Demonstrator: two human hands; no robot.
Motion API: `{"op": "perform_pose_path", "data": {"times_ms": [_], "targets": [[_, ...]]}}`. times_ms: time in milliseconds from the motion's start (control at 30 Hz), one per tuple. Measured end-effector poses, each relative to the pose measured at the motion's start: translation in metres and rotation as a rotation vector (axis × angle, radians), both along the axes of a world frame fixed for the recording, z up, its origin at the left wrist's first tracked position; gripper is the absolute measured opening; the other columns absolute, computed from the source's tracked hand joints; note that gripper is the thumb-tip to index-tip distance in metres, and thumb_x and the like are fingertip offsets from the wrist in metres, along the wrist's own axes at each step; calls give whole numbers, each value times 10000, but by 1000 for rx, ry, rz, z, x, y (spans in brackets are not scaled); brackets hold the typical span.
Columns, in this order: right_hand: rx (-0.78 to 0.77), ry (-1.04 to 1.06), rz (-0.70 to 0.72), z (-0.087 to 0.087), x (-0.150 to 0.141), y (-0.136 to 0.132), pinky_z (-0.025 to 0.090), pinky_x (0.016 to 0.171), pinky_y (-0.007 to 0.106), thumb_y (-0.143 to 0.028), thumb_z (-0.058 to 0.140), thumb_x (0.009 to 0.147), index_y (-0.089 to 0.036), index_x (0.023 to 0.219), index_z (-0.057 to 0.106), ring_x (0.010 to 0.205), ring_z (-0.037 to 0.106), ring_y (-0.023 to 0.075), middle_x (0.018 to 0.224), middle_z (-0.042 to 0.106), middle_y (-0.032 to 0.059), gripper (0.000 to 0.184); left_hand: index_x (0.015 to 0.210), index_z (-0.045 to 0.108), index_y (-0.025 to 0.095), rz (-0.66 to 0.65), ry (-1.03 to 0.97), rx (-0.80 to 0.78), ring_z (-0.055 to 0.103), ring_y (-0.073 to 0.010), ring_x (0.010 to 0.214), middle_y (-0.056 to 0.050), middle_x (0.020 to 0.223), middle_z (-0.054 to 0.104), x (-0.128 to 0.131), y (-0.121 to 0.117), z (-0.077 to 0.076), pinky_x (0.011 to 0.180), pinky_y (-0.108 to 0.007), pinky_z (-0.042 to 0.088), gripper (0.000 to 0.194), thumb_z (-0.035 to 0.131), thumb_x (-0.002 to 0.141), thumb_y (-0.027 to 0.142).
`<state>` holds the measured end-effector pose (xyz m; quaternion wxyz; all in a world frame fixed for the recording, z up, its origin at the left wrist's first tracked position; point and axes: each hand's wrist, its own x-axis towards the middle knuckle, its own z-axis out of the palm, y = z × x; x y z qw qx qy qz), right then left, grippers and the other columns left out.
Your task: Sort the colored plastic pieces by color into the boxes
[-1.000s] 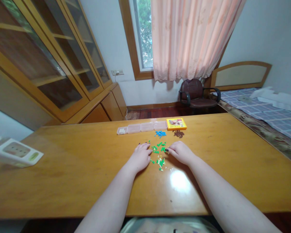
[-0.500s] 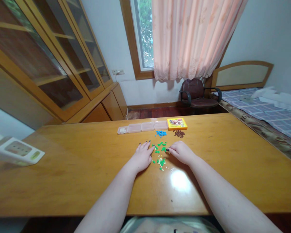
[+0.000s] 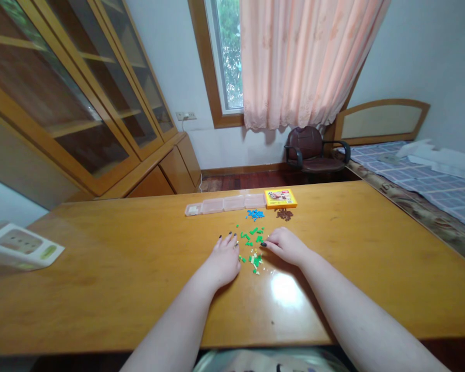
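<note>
My left hand lies palm down on the table with its fingers spread, just left of the small bricks. A tiny pale piece shows near its fingertips; I cannot tell whether they touch it. My right hand rests on the right side, fingers curled and fingertips together at the edge of the loose green bricks. What those fingertips hold, if anything, is too small to make out. Between my hands and nearer to me lies a mixed pile of green and cream bricks.
Beyond the hands are a pile of blue bricks and a pile of brown bricks. Behind them stand a yellow box and a row of clear plastic trays. A white appliance is at the table's left.
My left fingers have drawn back slightly from the green bricks, toward the left and nearer to me. The right fingertips have shifted slightly nearer to me. The view has tilted a little.
</note>
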<state>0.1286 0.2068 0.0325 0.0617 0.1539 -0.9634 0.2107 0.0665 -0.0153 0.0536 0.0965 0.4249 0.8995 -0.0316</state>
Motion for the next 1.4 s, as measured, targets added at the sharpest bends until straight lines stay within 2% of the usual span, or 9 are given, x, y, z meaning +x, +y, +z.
{"op": "perform_pose_path", "data": {"times_ms": [133, 200, 300, 433, 533, 733, 967, 1133, 1400], "targets": [[-44, 3, 103, 5, 3, -7, 352, 719, 276, -339, 413, 925, -197, 956, 703, 744, 562, 157, 797, 671, 59, 324, 1193, 562, 169, 12, 39, 39, 455, -270, 1212, -125, 1267, 550, 10, -4, 16, 1040, -453, 316, 425, 412, 796, 168], [-35, -6, 110, 7, 4, -11, 353, 748, 292, -347, 463, 897, -223, 1084, 665, 808, 568, 174, 864, 671, 62, 303, 1077, 615, 194, 40, 9, 12, 589, -252, 1013, -110, 1057, 655, 14, -7, 23, 906, -414, 435, 354, 375, 819, 166], [9, -42, 105, 8, 6, -17, 343, 763, 315, -399, 516, 858, -248, 1144, 635, 849, 561, 196, 882, 661, 64, 345, 968, 641, 194, 106, -58, -64, 649, -255, 837, -115, 911, 689, 20, -9, 28, 761, -389, 494, 324, 343, 840, 200], [57, -83, 113, 9, 6, -23, 328, 773, 324, -454, 527, 843, -267, 1171, 617, 879, 545, 208, 921, 651, 71, 389, 1073, 627, 196, 119, -153, -118, 658, -284, 858, -137, 967, 693, 28, -7, 24, 744, -407, 503, 377, 332, 842, 239], [85, -77, 118, 9, 6, -21, 317, 754, 317, -474, 535, 834, -262, 1136, 638, 864, 537, 206, 905, 650, 67, 383, 1245, 531, 173, 94, -220, -125, 648, -288, 920, -155, 1058, 670, 31, -6, 19, 786, -408, 496, 458, 341, 838, 266], [87, -34, 118, 11, 5, -9, 293, 695, 299, -435, 492, 874, -193, 722, 707, 709, 513, 161, 674, 610, 40, 357, 1396, 346, 174, 28, -255, -99, 647, -287, 927, -155, 1070, 667, 29, -4, 8, 783, -401, 497, 571, 339, 835, 277], [23, -17, 187, 10, 8, -15, 304, 693, 290, -431, 513, 861, -243, 948, 710, 733, 517, 165, 740, 628, 33, 285, 1438, 249, 180, 74, -176, -82, 647, -283, 920, -150, 1071, 669, 20, 4, 2, 774, -386, 488, 612, 332, 834, 228], [38, -69, 216, 9, 8, -17, 306, 697, 290, -460, 514, 854, -270, 985, 704, 746, 521, 172, 760, 639, 33, 299, 1392, 353, 247, 33, -193, -37, 633, -252, 969, -110, 1136, 648, 19, 1, 4, 821, -351, 474, 546, 339, 847, 229], [86, -97, 33, 11, 3, -17, 290, 770, 326, -460, 479, 880, -259, 1136, 638, 874, 538, 213, 910, 670, 77, 362, 1418, 302, 195, 81, -159, -34, 634, -266, 964, -139, 1128, 647, 18, 6, 0, 818, -375, 483, 580, 350, 840, 209]]}}
